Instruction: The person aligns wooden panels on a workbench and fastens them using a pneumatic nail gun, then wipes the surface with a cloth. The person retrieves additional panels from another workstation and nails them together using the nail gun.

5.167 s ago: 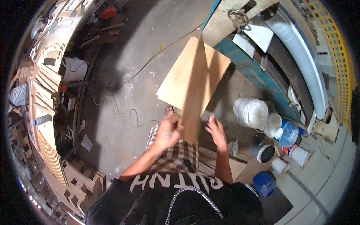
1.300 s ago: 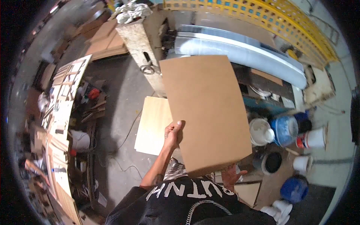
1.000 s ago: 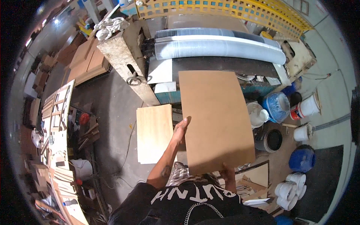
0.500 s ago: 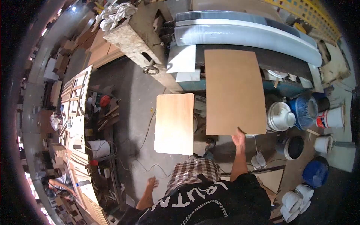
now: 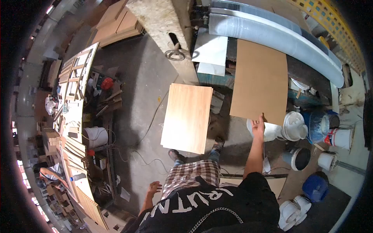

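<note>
A large flat brown board (image 5: pixel 259 77) slopes away from me on the right, its far edge by a long roller wrapped in clear film (image 5: pixel 272 33). My right hand (image 5: pixel 258 126) is closed on the board's near edge, thumb on top and the other fingers partly hidden. Down by my left side, my left hand (image 5: pixel 154 188) hangs with nothing in it, fingers apart. Left of the board lies a stack of pale wood-grain panels (image 5: pixel 187 116), in front of my feet and touched by neither hand.
A machine frame with a handwheel (image 5: pixel 175 55) stands ahead, white sheets (image 5: pixel 210 48) beside it. Buckets, among them a white bucket (image 5: pixel 294 126) and a blue bucket (image 5: pixel 315 187), crowd the right. Along the left runs a workbench (image 5: pixel 77 105) with wood strips. A cable (image 5: pixel 149 130) crosses the floor.
The whole view has turned, so the board and panels appear slanted. My right hand keeps its hold on the board's near edge. Both my shoes now show beneath the panel stack.
</note>
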A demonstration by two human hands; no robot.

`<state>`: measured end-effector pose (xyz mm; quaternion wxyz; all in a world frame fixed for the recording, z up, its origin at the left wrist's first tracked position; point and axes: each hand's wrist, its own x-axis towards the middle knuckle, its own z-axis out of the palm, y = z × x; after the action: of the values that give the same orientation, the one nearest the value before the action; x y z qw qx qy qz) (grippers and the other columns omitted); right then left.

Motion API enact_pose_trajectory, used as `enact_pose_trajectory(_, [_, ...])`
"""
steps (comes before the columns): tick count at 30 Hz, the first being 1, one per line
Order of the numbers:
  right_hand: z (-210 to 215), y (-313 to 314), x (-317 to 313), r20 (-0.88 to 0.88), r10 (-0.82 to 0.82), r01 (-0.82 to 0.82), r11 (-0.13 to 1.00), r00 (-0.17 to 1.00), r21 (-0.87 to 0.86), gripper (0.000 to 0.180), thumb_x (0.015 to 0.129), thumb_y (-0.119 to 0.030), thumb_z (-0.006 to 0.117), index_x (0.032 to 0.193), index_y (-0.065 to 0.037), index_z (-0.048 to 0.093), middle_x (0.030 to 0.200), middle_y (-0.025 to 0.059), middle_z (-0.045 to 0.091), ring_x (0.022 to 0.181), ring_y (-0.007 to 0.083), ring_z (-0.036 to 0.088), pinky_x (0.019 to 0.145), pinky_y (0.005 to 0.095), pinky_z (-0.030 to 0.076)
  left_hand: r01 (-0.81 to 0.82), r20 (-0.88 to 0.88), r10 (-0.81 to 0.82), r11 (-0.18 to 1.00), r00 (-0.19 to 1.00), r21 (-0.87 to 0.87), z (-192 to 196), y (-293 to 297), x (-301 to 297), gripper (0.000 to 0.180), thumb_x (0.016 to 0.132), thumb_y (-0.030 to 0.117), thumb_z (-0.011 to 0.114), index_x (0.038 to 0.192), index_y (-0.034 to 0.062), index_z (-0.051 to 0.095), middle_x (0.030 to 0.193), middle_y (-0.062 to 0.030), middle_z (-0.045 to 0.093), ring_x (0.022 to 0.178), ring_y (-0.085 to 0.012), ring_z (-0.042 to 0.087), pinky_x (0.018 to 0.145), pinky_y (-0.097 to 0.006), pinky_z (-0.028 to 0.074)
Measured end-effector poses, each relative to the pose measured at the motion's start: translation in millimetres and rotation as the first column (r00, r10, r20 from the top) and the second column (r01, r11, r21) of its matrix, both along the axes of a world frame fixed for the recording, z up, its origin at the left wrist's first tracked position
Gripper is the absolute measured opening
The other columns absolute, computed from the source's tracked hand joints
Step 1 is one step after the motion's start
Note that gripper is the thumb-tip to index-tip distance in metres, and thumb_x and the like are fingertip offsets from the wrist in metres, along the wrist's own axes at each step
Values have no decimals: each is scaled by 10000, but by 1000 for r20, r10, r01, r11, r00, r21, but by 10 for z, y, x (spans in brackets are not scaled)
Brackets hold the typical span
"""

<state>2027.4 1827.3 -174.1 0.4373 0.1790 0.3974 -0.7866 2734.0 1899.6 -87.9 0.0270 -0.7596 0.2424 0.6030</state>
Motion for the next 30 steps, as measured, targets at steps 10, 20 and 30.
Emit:
enact_pose_trajectory(10, [-204, -82, -67, -291, -219, 227, 974, 931, -6, 120, 861, -84, 460, 782, 7, 449, 629, 92, 466, 435, 178, 360, 387, 310, 353, -195, -133, 174, 967, 976, -162, -362, -945, 2393, 388, 895, 334, 521, 1149, 42, 535, 959, -107, 638, 782, -204, 626, 649, -329, 510])
enact_pose_trajectory(20, [-117, -728, 853, -326, -223, 332, 884, 919, 331, 419, 841, -300, 576, 1162, -48, 483, 1139, 121, 470, 991, 278, 494, 828, 416, 497, -486, -4, 517, 801, 856, -351, 903, -1808, 4014, 181, 901, 192, 496, 786, 52, 495, 652, -60, 524, 491, -112, 465, 379, -237, 339])
enact_pose_trajectory(30, [110, -1056, 900, -347, -529, 632, 626, 775, 457, 306, 825, -198, 584, 1111, -91, 569, 1014, 121, 562, 840, 277, 542, 637, 415, 448, 175, 75, -161, 809, 984, -561, 1025, -5259, 2798, 455, 873, 385, 598, 1077, -19, 555, 844, -114, 624, 645, -129, 589, 533, -263, 491])
